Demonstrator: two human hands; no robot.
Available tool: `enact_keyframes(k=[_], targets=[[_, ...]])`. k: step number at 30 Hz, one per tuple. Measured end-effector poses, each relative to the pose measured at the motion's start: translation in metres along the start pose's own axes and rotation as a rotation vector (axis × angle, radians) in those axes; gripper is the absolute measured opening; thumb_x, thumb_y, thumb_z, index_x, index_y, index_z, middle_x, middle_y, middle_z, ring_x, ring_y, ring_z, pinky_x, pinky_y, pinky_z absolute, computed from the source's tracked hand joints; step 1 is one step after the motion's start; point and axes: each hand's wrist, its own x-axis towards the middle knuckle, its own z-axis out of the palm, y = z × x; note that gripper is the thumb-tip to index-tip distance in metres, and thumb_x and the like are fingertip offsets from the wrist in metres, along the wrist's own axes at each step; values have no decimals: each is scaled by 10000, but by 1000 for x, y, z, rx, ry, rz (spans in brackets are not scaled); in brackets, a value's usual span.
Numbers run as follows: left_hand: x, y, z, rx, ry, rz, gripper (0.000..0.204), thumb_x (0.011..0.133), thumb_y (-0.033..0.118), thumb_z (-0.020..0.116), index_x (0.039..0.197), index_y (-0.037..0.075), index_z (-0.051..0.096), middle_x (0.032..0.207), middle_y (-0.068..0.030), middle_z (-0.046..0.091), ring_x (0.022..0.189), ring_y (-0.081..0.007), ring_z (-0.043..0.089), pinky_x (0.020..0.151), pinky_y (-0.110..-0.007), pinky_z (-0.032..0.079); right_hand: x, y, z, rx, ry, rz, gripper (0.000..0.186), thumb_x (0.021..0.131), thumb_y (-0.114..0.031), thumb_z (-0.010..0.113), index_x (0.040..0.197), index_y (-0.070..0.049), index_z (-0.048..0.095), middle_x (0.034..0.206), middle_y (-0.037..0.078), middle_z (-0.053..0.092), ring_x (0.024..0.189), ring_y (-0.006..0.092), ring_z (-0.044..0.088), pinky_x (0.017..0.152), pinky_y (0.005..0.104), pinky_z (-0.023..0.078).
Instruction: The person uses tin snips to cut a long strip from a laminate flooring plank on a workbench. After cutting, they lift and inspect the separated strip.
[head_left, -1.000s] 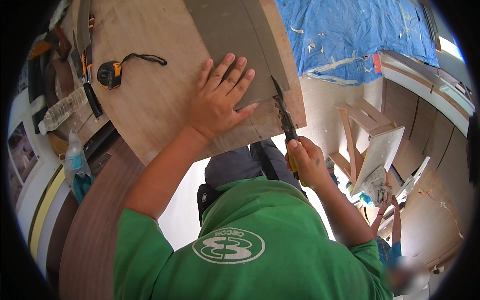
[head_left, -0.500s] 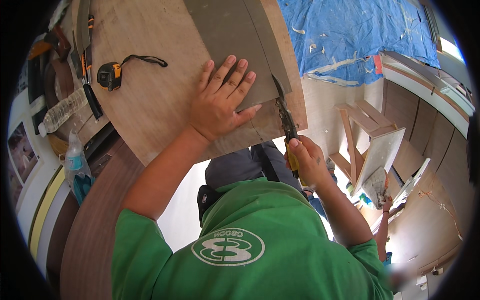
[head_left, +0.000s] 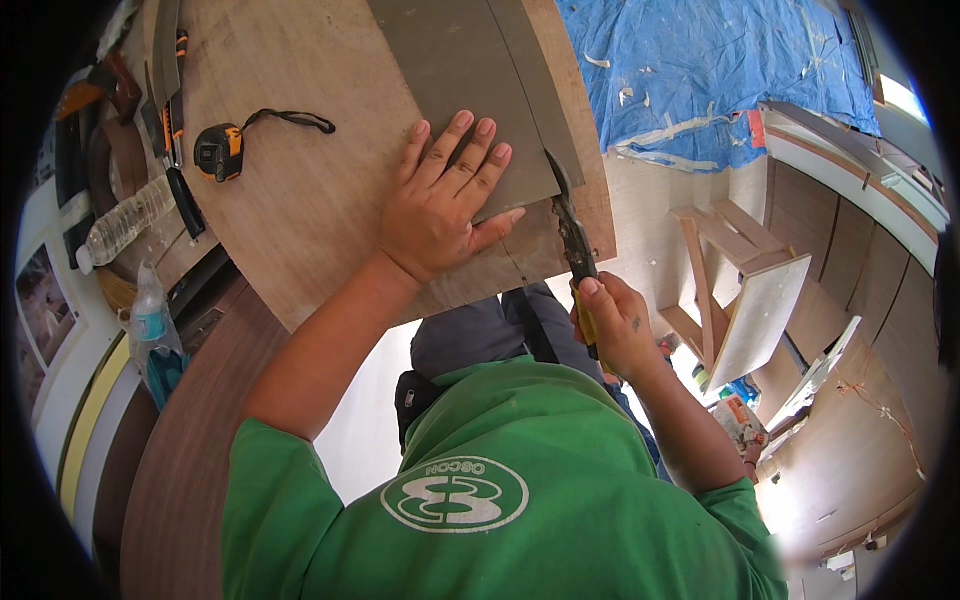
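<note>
My left hand [head_left: 437, 205] lies flat with fingers spread on a thin grey sheet [head_left: 450, 60], holding nothing. The sheet rests on a wooden board [head_left: 310, 60], and a dark line runs lengthwise near its right side. My right hand [head_left: 615, 322] is closed around the yellow-and-black handles of a pair of snips [head_left: 574, 245]. Their dark blades are at the sheet's near edge, at the line's end; one blade shows above the sheet. Whatever lies under the sheet there is hidden.
Left on the board are a tape measure [head_left: 219, 152] with a black strap and an orange-and-black cutter [head_left: 174, 120]. A plastic bottle [head_left: 130, 222] lies beyond. A blue tarp [head_left: 700, 70] and wooden frame [head_left: 745, 270] are at right. Another person's hand [head_left: 752, 455] holds something pale.
My hands, the snips and the sheet look almost unmoved. At lower right, the other person's hand and the pale thing in it have shifted down and left.
</note>
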Motion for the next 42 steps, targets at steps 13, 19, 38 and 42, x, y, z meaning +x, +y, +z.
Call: enact_keyframes(k=[13,19,38,42], targets=[[0,-1,-1,12,-8,8,622,945,529,668,1404,109,657,1506,-119,599,1469,-320,479,1251,-529,254,4,-4,2,7,-8,-32,460,1050,-430,561,871,-8,589,710,52,599,643,128,576,584,302,453],[0,-1,-2,6,-7,2,618,946,530,666,1396,106,662,1494,-122,609,1463,-323,487,1246,-532,257,3,-4,2,-13,6,9,446,1050,-420,562,865,-14,586,706,47,595,631,126,571,580,298,455],[3,-1,-7,-33,24,6,550,947,542,662,1261,97,740,1386,-100,688,1407,-303,545,1240,-542,278,8,-9,5,32,-17,-40,410,1054,-398,557,873,-31,582,717,42,586,646,124,570,596,294,449],[2,-1,-7,-44,23,8,556,952,539,656,1283,98,731,1397,-103,682,1411,-308,543,1238,-545,276,9,-12,8,55,-5,-56,404,1056,-391,550,871,-34,580,713,40,581,648,125,568,598,294,448]])
